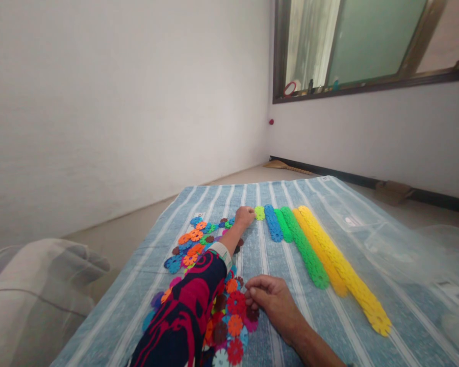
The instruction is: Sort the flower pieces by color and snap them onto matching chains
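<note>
Lime-green disc (259, 212) lies toward twelve o'clock, just beside the blue row (272, 224) — left hand (245, 216), fingers curled, pinches its edge. Right hand (272, 298) rests half-closed at six o'clock; what it holds, I cannot tell. Better to level the disc with the row tops.

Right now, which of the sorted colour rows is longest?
The yellow row, rightmost; it stretches well past the orange row, the long green row and the short blue row.

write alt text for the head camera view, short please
A person's left hand touches a light green disc beside blue, green and yellow rows of discs on a striped blue cloth. The right hand rests curled at a mixed-colour pile.
</note>
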Demonstrator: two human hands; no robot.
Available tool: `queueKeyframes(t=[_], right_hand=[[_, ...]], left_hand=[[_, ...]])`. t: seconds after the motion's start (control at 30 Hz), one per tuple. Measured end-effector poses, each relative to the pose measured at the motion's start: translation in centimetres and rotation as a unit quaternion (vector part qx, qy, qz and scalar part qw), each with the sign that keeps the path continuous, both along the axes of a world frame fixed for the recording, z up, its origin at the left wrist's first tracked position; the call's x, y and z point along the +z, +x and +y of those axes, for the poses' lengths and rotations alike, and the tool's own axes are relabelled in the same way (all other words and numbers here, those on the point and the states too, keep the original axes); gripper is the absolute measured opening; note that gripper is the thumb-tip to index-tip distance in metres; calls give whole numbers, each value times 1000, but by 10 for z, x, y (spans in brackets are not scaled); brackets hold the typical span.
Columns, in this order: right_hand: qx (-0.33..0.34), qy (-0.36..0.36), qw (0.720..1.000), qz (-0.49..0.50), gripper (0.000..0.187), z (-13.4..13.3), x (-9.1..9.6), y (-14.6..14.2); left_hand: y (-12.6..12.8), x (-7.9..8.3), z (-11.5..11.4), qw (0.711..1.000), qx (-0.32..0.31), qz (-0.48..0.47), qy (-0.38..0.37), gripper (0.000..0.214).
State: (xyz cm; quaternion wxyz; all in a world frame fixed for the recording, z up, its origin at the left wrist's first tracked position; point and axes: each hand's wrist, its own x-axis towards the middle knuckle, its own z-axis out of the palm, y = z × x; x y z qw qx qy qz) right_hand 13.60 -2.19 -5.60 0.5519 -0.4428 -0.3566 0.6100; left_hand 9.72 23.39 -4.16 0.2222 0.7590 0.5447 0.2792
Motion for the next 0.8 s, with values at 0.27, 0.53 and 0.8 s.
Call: queueKeyframes(t=[0.27, 0.53, 0.8], right_hand=[[-4, 8, 1000, -8, 24, -3, -2, 4], [0, 19, 1000, -13, 26, -4, -5, 8], [1, 30, 999, -16, 29, -7, -8, 12]], left_hand=[[-24, 11, -32, 995, 0, -83, -55, 21], [-103, 40, -110, 979, -40, -158, -126, 22], [-167, 48, -193, 991, -86, -19, -98, 19]])
